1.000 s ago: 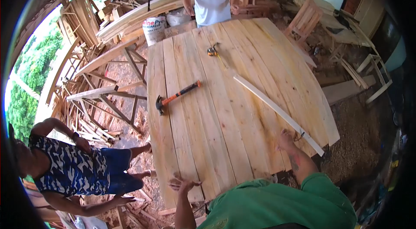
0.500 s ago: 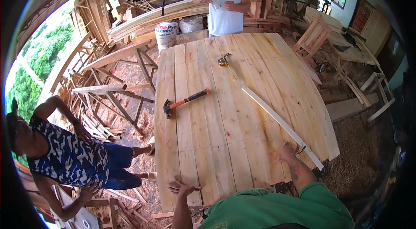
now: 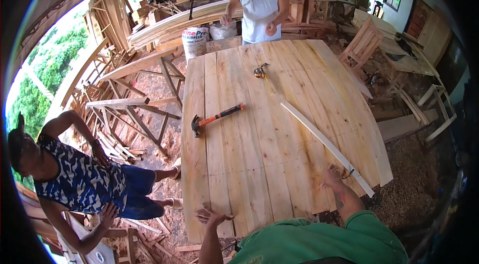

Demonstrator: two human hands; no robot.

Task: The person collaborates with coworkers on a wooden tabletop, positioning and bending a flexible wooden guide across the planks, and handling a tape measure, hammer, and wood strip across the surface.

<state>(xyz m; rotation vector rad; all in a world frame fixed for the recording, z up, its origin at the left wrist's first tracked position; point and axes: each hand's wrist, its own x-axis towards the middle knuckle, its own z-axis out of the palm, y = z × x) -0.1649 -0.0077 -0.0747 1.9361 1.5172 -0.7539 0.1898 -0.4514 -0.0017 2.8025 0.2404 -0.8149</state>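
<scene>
A wide panel of joined wooden planks (image 3: 259,159) lies in front of me. My left hand (image 3: 212,215) rests on its near left edge, fingers spread and nothing held. On the near right part, my right hand (image 3: 333,178) leans on the planks with its fingers curled in; no object shows in it. Just beyond that hand, a long pale wooden strip (image 3: 319,139) lies diagonally, with a small dark thing against it near my wrist. A claw hammer (image 3: 217,119) with an orange and black handle lies at the left. Farther off sits a tape measure (image 3: 259,72), its yellow blade slightly out.
A person in a white sleeveless shirt (image 3: 259,7) stands at the far edge. Another person in a camouflage top (image 3: 82,179) stands at the left, hands on hips. Wooden trestles (image 3: 144,109), a printed sack (image 3: 194,42), a wooden frame (image 3: 361,39) and stacked lumber surround the panel.
The person across the panel has lowered both hands and moved them apart. My view has shifted slightly; my hands, the hammer, the strip and the tape measure stay in place.
</scene>
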